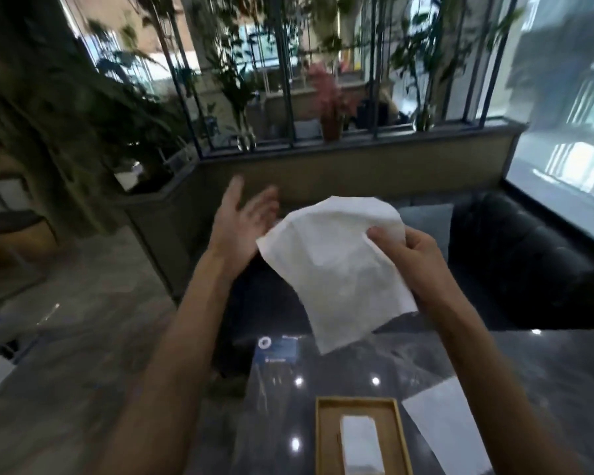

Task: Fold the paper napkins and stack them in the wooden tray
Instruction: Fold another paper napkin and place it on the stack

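Observation:
A white paper napkin [336, 269] hangs unfolded in the air above the table, pinched at its right edge by my right hand [405, 255]. My left hand [244, 224] is raised just left of the napkin with its fingers spread and nothing in it. Below, at the bottom edge of the view, the wooden tray [323, 437] lies on the dark glossy table [563, 371] with a folded white napkin [360, 443] inside it. Another flat white napkin [443, 430] rests on the table right of the tray.
A blue card with a white ring [276, 347] lies on the table beyond the tray. A black leather sofa [528, 262] stands behind the table on the right. A low wall with plants and railings [323, 145] runs across the back. Grey floor [66, 337] lies to the left.

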`<state>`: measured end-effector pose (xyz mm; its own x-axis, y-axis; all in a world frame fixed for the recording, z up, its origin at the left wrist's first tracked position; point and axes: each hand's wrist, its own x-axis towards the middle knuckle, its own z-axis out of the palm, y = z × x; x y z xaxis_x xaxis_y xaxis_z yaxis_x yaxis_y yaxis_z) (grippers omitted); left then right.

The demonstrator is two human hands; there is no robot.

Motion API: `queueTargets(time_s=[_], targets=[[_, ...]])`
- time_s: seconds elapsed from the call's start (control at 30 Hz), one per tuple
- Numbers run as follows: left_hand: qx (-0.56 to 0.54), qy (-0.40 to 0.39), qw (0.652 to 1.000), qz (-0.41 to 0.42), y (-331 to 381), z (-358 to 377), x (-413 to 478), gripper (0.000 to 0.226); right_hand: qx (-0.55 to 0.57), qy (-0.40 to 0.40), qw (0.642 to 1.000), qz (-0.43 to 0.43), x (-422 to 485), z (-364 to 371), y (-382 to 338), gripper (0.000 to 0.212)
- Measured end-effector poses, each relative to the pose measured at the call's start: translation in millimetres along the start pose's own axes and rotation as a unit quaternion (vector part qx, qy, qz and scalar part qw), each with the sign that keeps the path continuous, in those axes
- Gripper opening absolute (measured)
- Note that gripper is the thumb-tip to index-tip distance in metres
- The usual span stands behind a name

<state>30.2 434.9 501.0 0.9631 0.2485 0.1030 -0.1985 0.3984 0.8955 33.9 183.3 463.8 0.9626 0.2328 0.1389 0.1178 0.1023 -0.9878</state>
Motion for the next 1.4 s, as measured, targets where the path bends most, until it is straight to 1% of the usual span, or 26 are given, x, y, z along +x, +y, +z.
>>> queueTargets(time_s=[0.03, 0.07, 0.1, 0.13, 0.17, 0.2, 0.23, 0.27, 0.3, 0.33, 0.4, 0.47, 0.57, 0.77, 0.93, 1.03, 1.1, 1.13, 1.2, 1.23, 1.33, 1.4], targets=[[-0.086, 0.014, 0.993, -0.076, -15, -12, -12, 0.061, 0.023, 0.006, 1.0, 0.019, 0, 2, -5, 0.02], [-0.127, 0.003, 0.982, -0.141, -38, -22, -28, 0.077, 0.047, 0.011, 0.998, 0.041, -1, 2, -8, 0.021], [-0.159, -0.033, 0.968, -0.189, -60, -28, -47, 0.087, 0.067, 0.016, 0.996, 0.065, -2, 0, -7, 0.023], [-0.191, -0.083, 0.953, -0.22, -77, -29, -66, 0.092, 0.078, 0.021, 0.993, 0.088, -3, -3, -5, 0.024], [-0.215, -0.122, 0.941, -0.232, -90, -28, -81, 0.093, 0.08, 0.027, 0.991, 0.107, -4, -6, -1, 0.025], [-0.226, -0.137, 0.937, -0.23, -96, -23, -93, 0.091, 0.076, 0.034, 0.989, 0.119, -6, -11, 3, 0.025], [-0.198, -0.125, 0.948, -0.217, -97, -18, -97, 0.087, 0.07, 0.041, 0.989, 0.124, -8, -16, 6, 0.024], [-0.131, -0.099, 0.967, -0.196, -97, -12, -96, 0.078, 0.061, 0.045, 0.989, 0.125, -11, -22, 9, 0.022], [-0.039, -0.066, 0.983, -0.166, -94, -4, -93, 0.066, 0.048, 0.046, 0.99, 0.122, -12, -28, 11, 0.021], [0.034, -0.037, 0.989, -0.138, -90, 2, -90, 0.054, 0.029, 0.042, 0.991, 0.121, -14, -36, 12, 0.021], [0.11, -0.029, 0.987, -0.115, -81, 9, -81, 0.039, -0.013, 0.029, 0.993, 0.112, -16, -51, 11, 0.022], [0.154, -0.055, 0.982, -0.093, -72, 15, -77, 0.028, -0.037, 0.017, 0.994, 0.106, -16, -66, 5, 0.024], [0.216, -0.075, 0.972, -0.052, -60, 29, -69, 0.024, -0.051, -0.012, 0.993, 0.109, -14, -88, -8, 0.022], [0.214, -0.074, 0.974, -0.011, -44, 58, -52, 0.027, -0.066, -0.045, 0.995, 0.052, -10, -118, -37, 0.023], [0.139, -0.091, 0.986, 0.012, -41, 75, -40, 0.032, 0.005, -0.066, 0.998, -0.02, -3, -127, -55, 0.02], [0.095, -0.09, 0.99, 0.047, -40, 84, -38, 0.032, 0.031, -0.049, 0.996, -0.073, 2, -126, -60, 0.022], [0.099, -0.091, 0.988, 0.075, -38, 88, -38, 0.044, 0.017, -0.033, 0.992, -0.123, 5, -125, -62, 0.03], [0.108, -0.093, 0.986, 0.086, -36, 90, -37, 0.049, 0.003, -0.032, 0.988, -0.148, 7, -125, -63, 0.039], [0.124, -0.1, 0.981, 0.111, -32, 90, -36, 0.051, -0.016, -0.038, 0.982, -0.183, 9, -126, -65, 0.062], [0.127, -0.105, 0.979, 0.123, -30, 90, -35, 0.048, -0.02, -0.041, 0.98, -0.195, 10, -128, -66, 0.068], [0.13, -0.098, 0.977, 0.136, -23, 90, -35, 0.031, -0.026, -0.049, 0.974, -0.221, 14, -130, -68, 0.068], [0.139, -0.083, 0.976, 0.143, -19, 91, -35, 0.031, -0.027, -0.041, 0.972, -0.229, 17, -130, -68, 0.065]])
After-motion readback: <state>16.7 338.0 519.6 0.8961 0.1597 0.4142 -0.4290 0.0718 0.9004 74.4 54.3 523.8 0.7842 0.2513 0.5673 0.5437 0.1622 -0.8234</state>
